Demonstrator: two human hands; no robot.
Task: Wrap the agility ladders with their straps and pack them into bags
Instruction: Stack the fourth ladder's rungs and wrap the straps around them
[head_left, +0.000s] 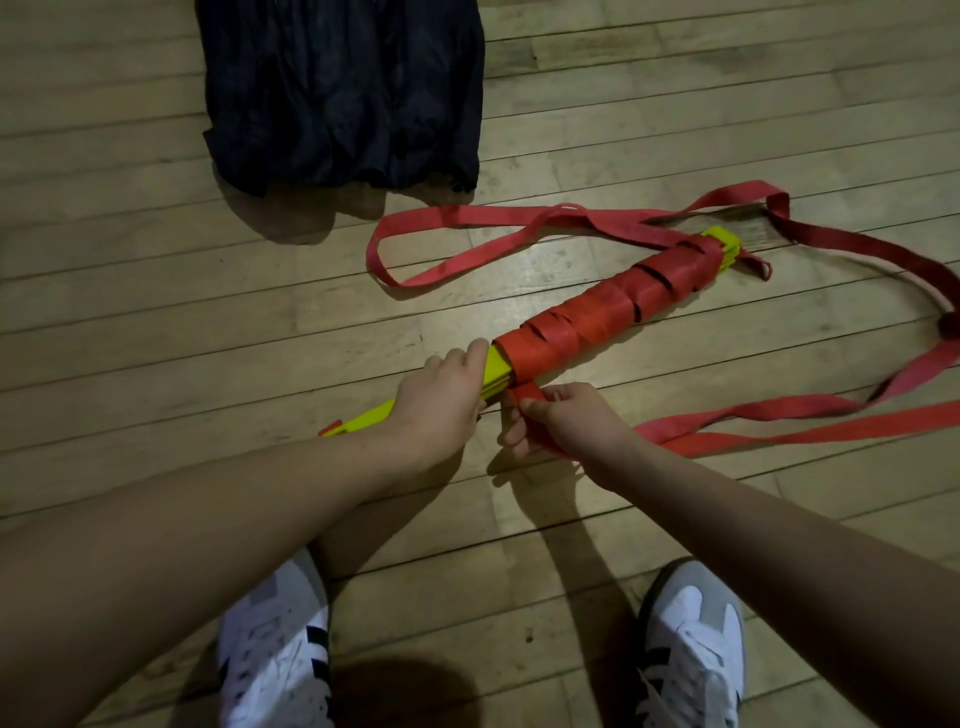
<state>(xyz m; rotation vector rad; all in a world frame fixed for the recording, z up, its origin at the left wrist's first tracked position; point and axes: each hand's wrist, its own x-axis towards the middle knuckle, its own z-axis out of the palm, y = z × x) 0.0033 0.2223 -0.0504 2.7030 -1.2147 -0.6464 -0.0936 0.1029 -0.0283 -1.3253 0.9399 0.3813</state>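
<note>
Bag: a dark, crumpled bag (340, 93) lies flat on the wooden floor (156, 291) at the upper left, well apart from the ladder; nothing appears to be packed in it, so the bagging step is judged not yet begun.

Left hand: the left hand (441, 400) grips the bare yellow part of the ladder, fingers curled over the stacked rungs just beside the edge of the wrapping, holding the bundle down against the floor.

Agility ladder: the folded yellow agility ladder (597, 322) lies slantwise on the floor from lower left to upper right. Red strap is wound round most of its length; the yellow near end and a small yellow tip at the far end are uncovered.

Right hand: the right hand (571, 421) pinches the strap right under the bundle, thumb on top and fingers curled beneath, feeding the next turn.

Loose strap: a long run of red strap (779, 426) trails off to the right, and another loop lies beyond the bundle, so much webbing is left to wind.

Progress: wrapping looks roughly past halfway for this ladder; finishing the turns, securing the end and bagging remain.
</note>
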